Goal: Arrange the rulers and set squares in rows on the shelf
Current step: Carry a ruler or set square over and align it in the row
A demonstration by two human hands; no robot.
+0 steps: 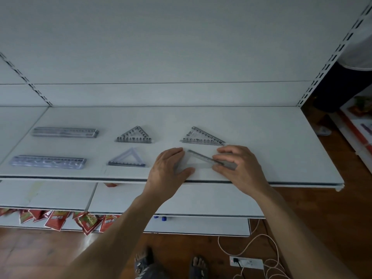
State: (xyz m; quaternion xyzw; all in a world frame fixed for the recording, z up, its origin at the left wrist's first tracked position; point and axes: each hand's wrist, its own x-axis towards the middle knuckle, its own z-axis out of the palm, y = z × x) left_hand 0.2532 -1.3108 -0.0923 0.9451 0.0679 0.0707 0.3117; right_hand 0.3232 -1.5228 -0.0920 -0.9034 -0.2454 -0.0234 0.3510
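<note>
On the white shelf [271, 137] lie two rows of clear plastic tools. The back row holds a ruler stack [65, 132], a set square stack [133, 135] and a long set square stack [202, 136]. The front row holds a ruler stack [48, 162] and a bluish set square stack [127, 159]. At the front right, a clear set square [201, 161] lies flat between both hands. My left hand [168, 168] rests against its left end with thumb and fingers. My right hand [236, 164] pinches its right end.
Lower white shelves [181, 200] jut out below the front edge. Red snack packets [60, 218] lie at the lower left. A power strip [246, 262] with cords sits on the wooden floor beside my feet. A slotted upright [332, 55] bounds the shelf at the right.
</note>
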